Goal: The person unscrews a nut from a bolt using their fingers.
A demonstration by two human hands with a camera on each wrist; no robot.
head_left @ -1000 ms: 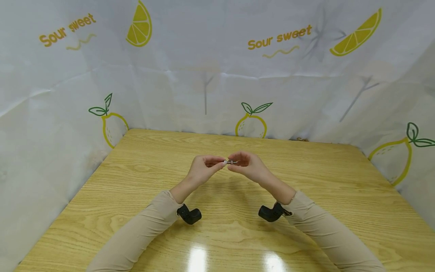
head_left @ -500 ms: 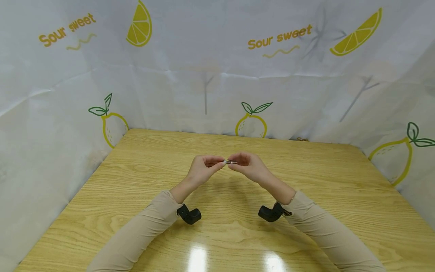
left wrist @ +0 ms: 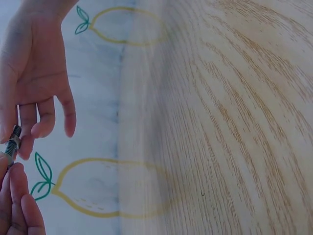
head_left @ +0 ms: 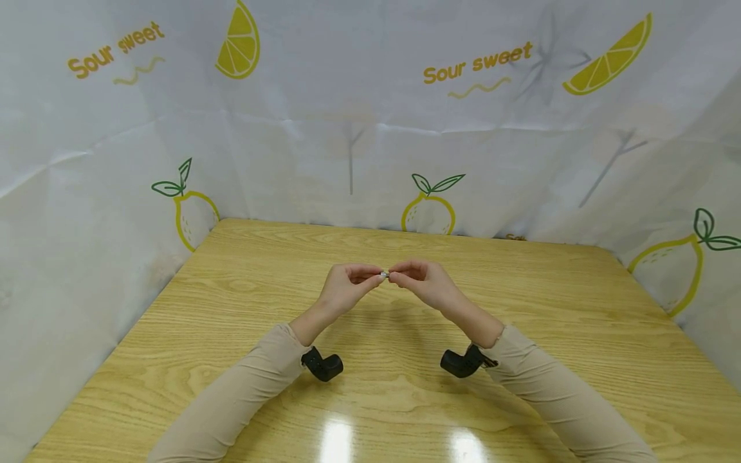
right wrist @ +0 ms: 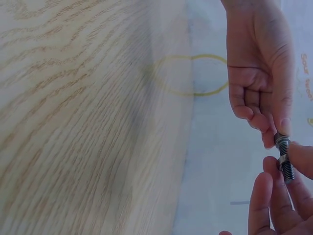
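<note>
A small metal bolt (right wrist: 288, 175) with a nut (right wrist: 282, 160) on its thread is held between the two hands, above the table. My left hand (head_left: 341, 289) pinches the bolt's head end between thumb and fingertips. The fingertips of my right hand (head_left: 427, 283) are at the nut, the thumb on one side and a finger on the other. Past the nut, the threaded tip shows in both wrist views. Only a short piece of the bolt appears between the fingertips in the head view; the rest is hidden behind the right fingers.
The wooden table (head_left: 370, 399) spreads under both hands. Behind it and at its sides hangs a white cloth (head_left: 301, 161) with lemon prints. A black wrist mount sits under each forearm, the left mount (head_left: 323, 365) and the right mount (head_left: 461, 363).
My right fingertips have drawn closer together and slightly toward the left over the nut, covering the bolt's end in the head view. The left hand stays still.
</note>
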